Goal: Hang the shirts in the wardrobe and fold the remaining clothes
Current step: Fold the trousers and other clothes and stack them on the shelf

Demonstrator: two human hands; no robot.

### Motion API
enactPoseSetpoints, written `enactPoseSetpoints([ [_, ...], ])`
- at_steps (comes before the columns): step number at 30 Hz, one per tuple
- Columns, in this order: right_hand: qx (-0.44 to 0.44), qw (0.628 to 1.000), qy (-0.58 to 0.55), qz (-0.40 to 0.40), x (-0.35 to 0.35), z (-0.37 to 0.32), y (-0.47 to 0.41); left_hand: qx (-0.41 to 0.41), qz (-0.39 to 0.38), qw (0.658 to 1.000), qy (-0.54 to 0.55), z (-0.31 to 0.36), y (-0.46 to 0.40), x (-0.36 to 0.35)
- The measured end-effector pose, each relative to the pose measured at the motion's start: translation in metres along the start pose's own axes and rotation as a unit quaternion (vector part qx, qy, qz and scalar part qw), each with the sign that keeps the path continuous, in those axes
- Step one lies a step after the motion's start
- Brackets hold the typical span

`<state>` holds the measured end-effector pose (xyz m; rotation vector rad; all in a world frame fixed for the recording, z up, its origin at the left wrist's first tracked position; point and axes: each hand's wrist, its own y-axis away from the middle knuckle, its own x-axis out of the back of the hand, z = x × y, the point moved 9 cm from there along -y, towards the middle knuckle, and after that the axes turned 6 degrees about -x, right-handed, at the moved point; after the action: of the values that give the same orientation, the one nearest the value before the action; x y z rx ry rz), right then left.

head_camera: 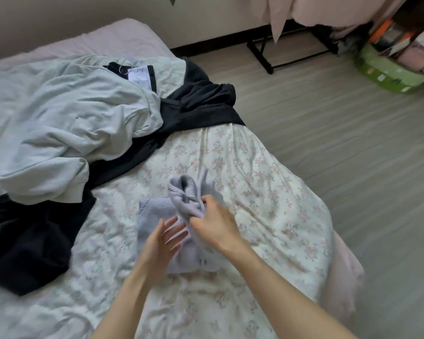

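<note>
A white label [139, 75] on the black garment [201, 104] at upper centre bears writing too blurred to read. A floral quilt [255, 172] covers the bed; grey plank floor [353, 143] fills the right. One lavender sweater [157, 211] lies at lower centre. The right hand [213, 218] pinches its bunched fabric; the left hand [160, 241] hovers beside it, fingers straight and spread. One pale sweatshirt [66, 123] lies upper left.
</note>
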<state>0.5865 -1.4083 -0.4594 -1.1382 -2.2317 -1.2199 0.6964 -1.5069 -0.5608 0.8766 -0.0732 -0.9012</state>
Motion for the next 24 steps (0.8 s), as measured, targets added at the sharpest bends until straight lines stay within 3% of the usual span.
enactPoseSetpoints([
  [2, 0.015, 1.0, 0.005, -0.023, -0.035, -0.024, 0.001, 0.02, 0.042, 0.993, 0.113, 0.003, 0.007, 0.028],
  [5, 0.03, 0.997, 0.021, -0.063, -0.084, -0.045, 0.003, 0.015, 0.047, 0.983, 0.179, 0.011, 0.014, 0.06],
  [11, 0.09, 0.982, -0.023, -0.162, -0.123, -0.044, 0.028, 0.013, -0.009, 0.996, 0.083, 0.032, 0.004, 0.068],
  [13, 0.095, 0.987, -0.056, -0.114, -0.107, -0.031, 0.028, 0.019, -0.011, 0.999, 0.027, 0.035, -0.002, 0.059],
  [16, 0.079, 0.992, -0.101, 0.017, -0.069, -0.009, 0.018, -0.008, -0.003, 1.0, -0.029, 0.045, -0.013, 0.039],
  [20, 0.078, 0.98, -0.018, 0.184, -0.027, 0.015, 0.008, -0.042, -0.125, 0.99, 0.055, 0.061, -0.012, -0.021],
  [22, 0.081, 0.985, -0.046, 0.148, -0.027, 0.025, 0.007, -0.035, -0.169, 0.982, 0.08, 0.066, -0.008, -0.04],
  [24, 0.12, 0.989, -0.047, 0.07, -0.045, 0.028, 0.012, -0.018, -0.135, 0.986, 0.096, 0.063, -0.012, -0.035],
])
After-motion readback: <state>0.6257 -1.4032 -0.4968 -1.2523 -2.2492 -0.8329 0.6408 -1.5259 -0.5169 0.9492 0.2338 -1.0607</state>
